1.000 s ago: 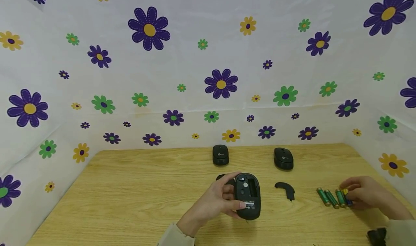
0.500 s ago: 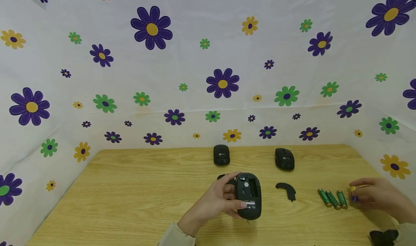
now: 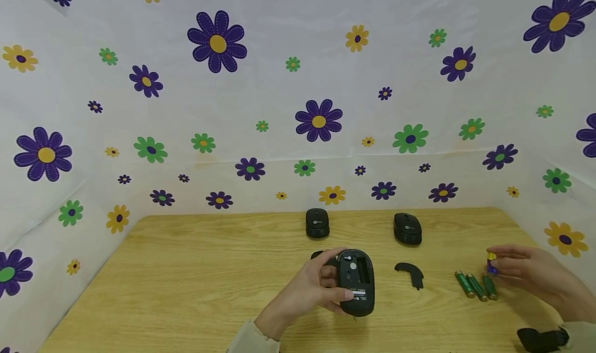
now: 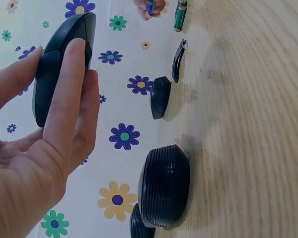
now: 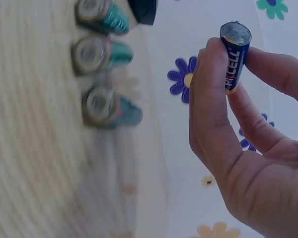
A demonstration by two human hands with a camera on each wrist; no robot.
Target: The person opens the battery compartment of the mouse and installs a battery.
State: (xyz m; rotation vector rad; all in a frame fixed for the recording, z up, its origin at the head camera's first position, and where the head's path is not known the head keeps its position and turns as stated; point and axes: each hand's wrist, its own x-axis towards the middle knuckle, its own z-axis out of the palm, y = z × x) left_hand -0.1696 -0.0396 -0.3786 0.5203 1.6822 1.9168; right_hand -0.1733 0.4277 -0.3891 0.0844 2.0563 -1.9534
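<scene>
My left hand grips a black computer mouse, its underside and open battery slot facing the head camera. In the left wrist view the fingers wrap round the sides of that mouse. On the right, my right hand pinches a blue and yellow battery between thumb and fingers. The right wrist view shows this battery lifted off the table. Three green batteries lie side by side just left of the right hand. A curved black battery cover rests between the two hands.
Two black mice stand at the back: one mouse near the middle, another mouse to its right. A further dark mouse is partly hidden behind the left hand in the head view. The wooden table meets flowered cloth behind.
My right hand has picked up the blue and yellow battery from beside the green ones, moved right with it, then back left and a little higher. The left hand and its mouse stay still.
</scene>
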